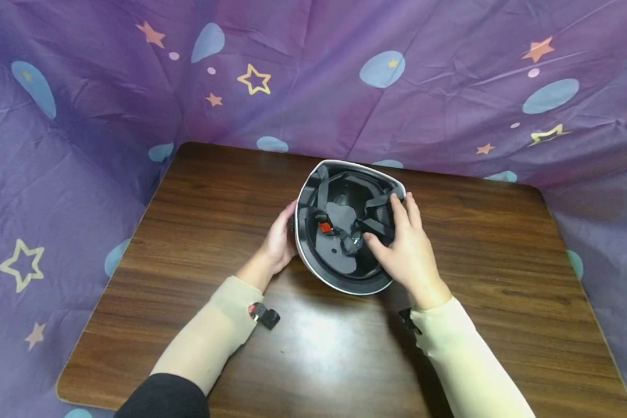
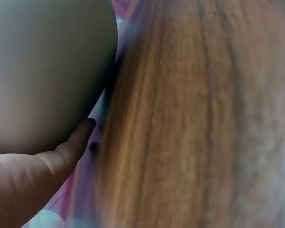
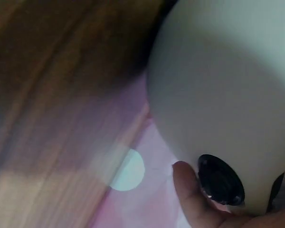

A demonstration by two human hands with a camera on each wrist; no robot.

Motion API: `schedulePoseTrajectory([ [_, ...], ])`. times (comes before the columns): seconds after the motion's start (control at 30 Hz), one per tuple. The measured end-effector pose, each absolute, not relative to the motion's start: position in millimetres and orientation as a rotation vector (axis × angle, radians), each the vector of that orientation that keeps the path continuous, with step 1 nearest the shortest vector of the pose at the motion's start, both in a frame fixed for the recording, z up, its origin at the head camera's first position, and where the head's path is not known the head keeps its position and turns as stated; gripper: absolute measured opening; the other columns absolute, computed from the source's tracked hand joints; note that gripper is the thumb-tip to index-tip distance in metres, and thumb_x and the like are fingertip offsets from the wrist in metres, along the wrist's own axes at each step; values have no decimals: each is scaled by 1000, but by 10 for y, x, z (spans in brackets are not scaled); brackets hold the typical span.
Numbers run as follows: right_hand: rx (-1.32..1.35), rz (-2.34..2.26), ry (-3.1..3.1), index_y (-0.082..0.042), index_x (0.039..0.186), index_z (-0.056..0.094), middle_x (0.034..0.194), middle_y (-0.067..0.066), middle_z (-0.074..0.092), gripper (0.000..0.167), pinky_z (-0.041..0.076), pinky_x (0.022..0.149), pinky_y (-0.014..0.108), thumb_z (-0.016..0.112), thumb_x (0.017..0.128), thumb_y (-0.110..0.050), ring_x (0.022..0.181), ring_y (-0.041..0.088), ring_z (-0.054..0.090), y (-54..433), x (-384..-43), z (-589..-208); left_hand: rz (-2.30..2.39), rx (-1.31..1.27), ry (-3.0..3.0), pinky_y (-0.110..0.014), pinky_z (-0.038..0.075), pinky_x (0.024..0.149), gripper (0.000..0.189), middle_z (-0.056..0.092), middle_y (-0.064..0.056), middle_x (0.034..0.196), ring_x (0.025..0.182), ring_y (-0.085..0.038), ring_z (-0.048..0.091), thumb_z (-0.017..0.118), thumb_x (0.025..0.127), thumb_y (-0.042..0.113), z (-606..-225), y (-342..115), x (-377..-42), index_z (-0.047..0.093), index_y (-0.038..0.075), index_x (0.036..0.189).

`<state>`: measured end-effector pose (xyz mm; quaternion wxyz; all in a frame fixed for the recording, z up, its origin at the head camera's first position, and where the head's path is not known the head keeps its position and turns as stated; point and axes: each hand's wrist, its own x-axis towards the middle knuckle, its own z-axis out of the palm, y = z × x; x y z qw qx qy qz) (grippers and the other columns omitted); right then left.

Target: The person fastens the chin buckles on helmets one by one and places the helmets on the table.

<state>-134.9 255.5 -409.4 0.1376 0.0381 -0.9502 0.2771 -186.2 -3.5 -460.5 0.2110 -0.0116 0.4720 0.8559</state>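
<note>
Fingers of my left hand [image 1: 280,242], left of frame centre, hold the helmet [image 1: 341,216], its hollow facing me near mid-frame, red buckle [image 1: 325,227] inside; right of centre, my right hand [image 1: 411,252] grips its right rim.

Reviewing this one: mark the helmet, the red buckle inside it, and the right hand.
Helmet [image 1: 341,216]: head view, on the grey padding inside.
Red buckle [image 1: 325,227]: head view, on its red face.
Right hand [image 1: 409,248]: head view, on the back of the hand.
</note>
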Motion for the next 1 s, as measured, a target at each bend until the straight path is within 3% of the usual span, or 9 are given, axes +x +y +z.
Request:
schedulePoseTrajectory([
  [0.13, 115, 835, -2713, -9, 166, 38, 173, 21, 25, 90, 47, 101, 71, 81, 90, -32, 125, 63, 55, 2561, -1375, -4147, 2366, -48, 1261, -42, 51, 95, 49, 70, 3, 113, 103, -18, 66, 37, 107, 54, -4624, -44, -1862, 65, 18, 124],
  [0.2, 128, 861, -2695, -10, 166, 38, 173, 20, 26, 90, 46, 102, 70, 82, 90, -31, 128, 62, 54, 2564, -1390, -4175, 2354, -49, 1243, -41, 51, 95, 55, 70, 2, 115, 103, -17, 66, 39, 106, 59, -4631, -50, -1861, 64, 16, 130],
  [0.3, 163, 909, -2669, -10, 166, 37, 173, 20, 26, 92, 44, 106, 70, 83, 88, -29, 136, 60, 49, 2570, -1414, -4227, 2330, -43, 1214, -43, 49, 101, 74, 64, -6, 134, 110, -19, 63, 42, 104, 66, -4627, -58, -1860, 51, 10, 151],
  [0.47, 196, 956, -2652, -8, 166, 36, 172, 25, 24, 97, 33, 114, 71, 84, 85, -33, 146, 58, 36, 2592, -1439, -4309, 2308, 20, 1190, -52, 38, 116, 101, 40, -22, 163, 129, -26, 54, 51, 97, 77, -4601, -58, -1848, 28, 7, 167],
  [0.67, 162, 885, -2683, -11, 163, 42, 173, 23, 21, 91, 10, 115, 74, 77, 90, -52, 153, 52, 19, 2554, -1362, -4283, 2352, 13, 1221, -54, 33, 119, 124, 37, -19, 165, 135, -27, 47, 74, 76, 84, -4615, -40, -1809, 27, 14, 167],
  [0.8, 299, 893, -2605, -10, 157, 50, 171, 25, 25, 83, 6, 116, 71, 73, 92, -55, 155, 49, 18, 2397, -1233, -4125, 2402, 2, 1217, -48, 40, 109, 125, 46, -12, 154, 126, -21, 52, 82, 68, 83, -4616, -26, -1795, 30, 18, 162],
  [0.87, 407, 947, -2574, -9, 155, 52, 171, 23, 28, 81, 11, 116, 71, 72, 92, -55, 154, 48, 21, 2276, -1142, -4011, 2417, 14, 1224, -44, 44, 103, 108, 52, -6, 146, 120, -18, 55, 79, 80, 74, -4603, -17, -1792, 31, 20, 161],
  [1.0, 621, 1110, -2583, -8, 160, 44, 169, 18, 35, 87, 29, 119, 64, 78, 91, -48, 149, 41, 38, 2007, -992, -3814, 2429, 52, 1251, -42, 44, 104, 96, 52, -7, 147, 121, -18, 56, 71, 93, 63, -4583, -6, -1783, 27, 18, 166],
])
